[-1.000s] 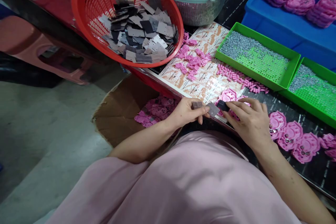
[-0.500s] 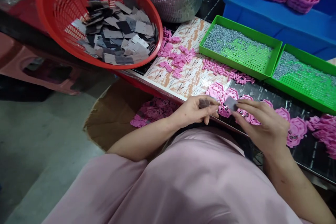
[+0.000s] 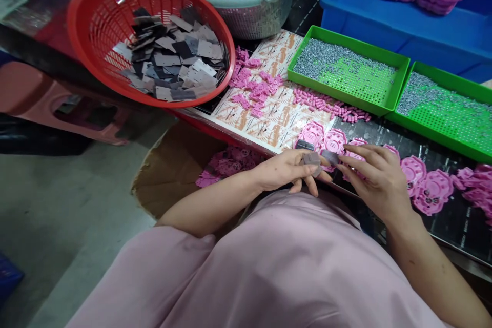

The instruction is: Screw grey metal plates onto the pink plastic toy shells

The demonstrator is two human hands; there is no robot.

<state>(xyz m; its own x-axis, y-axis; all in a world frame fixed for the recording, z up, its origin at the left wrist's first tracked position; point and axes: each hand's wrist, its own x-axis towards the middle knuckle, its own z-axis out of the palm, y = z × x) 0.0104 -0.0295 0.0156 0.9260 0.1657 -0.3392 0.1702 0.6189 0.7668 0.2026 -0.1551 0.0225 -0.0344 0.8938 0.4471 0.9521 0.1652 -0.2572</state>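
My left hand (image 3: pixel 282 169) is closed on a few small grey plates (image 3: pixel 311 160), held between thumb and fingers at the table's front edge. To its right, my right hand (image 3: pixel 378 177) pinches one grey plate (image 3: pixel 329 158) by its fingertips, over the lower part of a pink plastic casing (image 3: pixel 333 139). The leftmost pink casing (image 3: pixel 312 132) has a dark grey plate (image 3: pixel 305 144) on its lower part. More casings run rightward in a row, partly hidden by my right hand; the rightmost casing (image 3: pixel 433 192) shows small shiny metal pieces.
A red basket (image 3: pixel 92 87) of grey plates stands at left, near a pale basket (image 3: pixel 249 15) of pink parts. Green trays (image 3: pixel 346 97) (image 3: pixel 442 136) hold tiny metal pieces before a blue bin (image 3: pixel 369 25). Loose pink parts (image 3: pixel 257 87) lie on the table; a cardboard box (image 3: pixel 161 179) is below.
A grey plate now lies on the leftmost casing. My right hand has shifted slightly left with a plate in its fingertips. The plates in my left hand have tilted, and the whole view has shifted slightly.
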